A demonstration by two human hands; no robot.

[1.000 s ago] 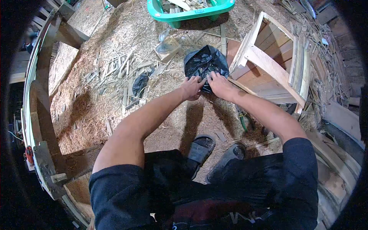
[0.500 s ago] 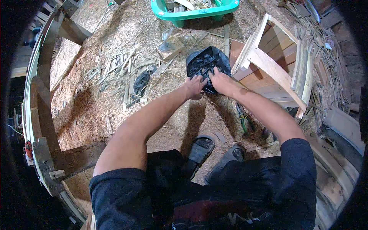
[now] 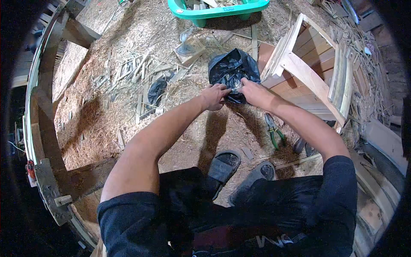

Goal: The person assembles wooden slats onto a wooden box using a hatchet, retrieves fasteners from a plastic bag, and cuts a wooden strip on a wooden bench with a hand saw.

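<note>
An open black plastic bag (image 3: 233, 66) stands on the shaving-covered floor, with dark, shiny bits visible inside. At its near left rim is my left hand (image 3: 214, 97), fingers bent and pressed together on the bag's edge. My right hand (image 3: 252, 92) is closed at the near right side, thumb and fingers pinched at the bag's mouth. What the right fingertips hold is too small to make out. Green-handled pliers (image 3: 274, 131) lie on the floor just below my right forearm.
A green tub (image 3: 218, 12) of wood scraps is at the top. To the right stands a wooden frame (image 3: 308, 75). A wooden block (image 3: 189, 50) carries a clear bag. Another black bag (image 3: 157, 91) lies among sticks. A curved timber structure (image 3: 47, 107) runs along the left.
My right hand has drawn its fingers together and shifted slightly right. The bag's mouth looks wider open. More of the pliers shows below my right forearm.
</note>
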